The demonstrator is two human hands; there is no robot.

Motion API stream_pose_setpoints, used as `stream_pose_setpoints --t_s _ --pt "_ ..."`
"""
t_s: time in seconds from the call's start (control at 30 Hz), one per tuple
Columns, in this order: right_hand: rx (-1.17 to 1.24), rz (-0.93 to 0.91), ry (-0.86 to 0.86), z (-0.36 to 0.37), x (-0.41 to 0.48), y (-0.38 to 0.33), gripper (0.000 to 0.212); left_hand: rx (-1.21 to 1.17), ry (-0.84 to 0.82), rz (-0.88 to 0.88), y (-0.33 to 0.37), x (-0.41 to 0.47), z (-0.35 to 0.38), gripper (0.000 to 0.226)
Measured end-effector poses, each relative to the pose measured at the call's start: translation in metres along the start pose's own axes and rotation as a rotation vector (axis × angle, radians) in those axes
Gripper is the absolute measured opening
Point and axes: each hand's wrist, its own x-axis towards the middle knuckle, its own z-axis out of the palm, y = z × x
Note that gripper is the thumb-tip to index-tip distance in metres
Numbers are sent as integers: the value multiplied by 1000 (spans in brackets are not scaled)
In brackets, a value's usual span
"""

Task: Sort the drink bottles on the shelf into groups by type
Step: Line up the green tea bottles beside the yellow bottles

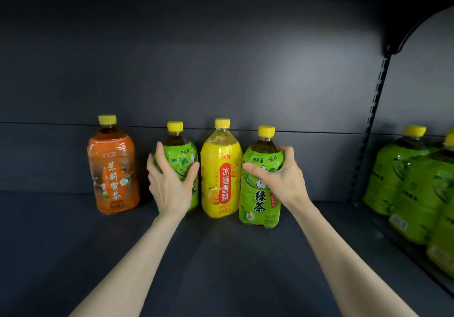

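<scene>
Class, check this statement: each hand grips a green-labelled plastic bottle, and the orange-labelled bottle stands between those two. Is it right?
No. In the head view the left hand and right hand each grip a green-labelled plastic bottle, but the yellow-labelled plastic bottle stands between those two, not the orange-labelled bottle.

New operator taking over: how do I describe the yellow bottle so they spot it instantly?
On the dark shelf, four bottles stand in a row. The yellow bottle is third from the left, between the left green bottle in the left hand and the right green bottle in the right hand. Only its wrap is yellow, with a red banner.
</scene>
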Motion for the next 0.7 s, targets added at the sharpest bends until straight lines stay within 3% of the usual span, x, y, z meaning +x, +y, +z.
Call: stream_pose_setpoints --t_s 0.1,0.27,0.37,0.47,0.53,0.63,0.7 --pt "89 10 -32 -1 -14 -6 79 -23 -70 -5 -4 2 -14 84" --pt "101 -17 -11 -4 -42 -18 97 -139 -163 72 1 -15 -47 84" --pt "131 -12 -32 -9 -61 -23 95 -268 -215 67 7 -30 -66 87" --pt "193 54 -47 -14 -77 -21 103 -471 -321 -51 14 -40 -81 95" --pt "247 119 -38 -14 -85 -17 105 -623 -480 -165 17 -46 -86 89" --pt "332 169 -46 -7 -94 -17 85 -740 -666 -313 23 -60 -84 80" --pt "420 185 -23 -3 -100 -17 76 -755 -656 -340 29 -67 -81 70"
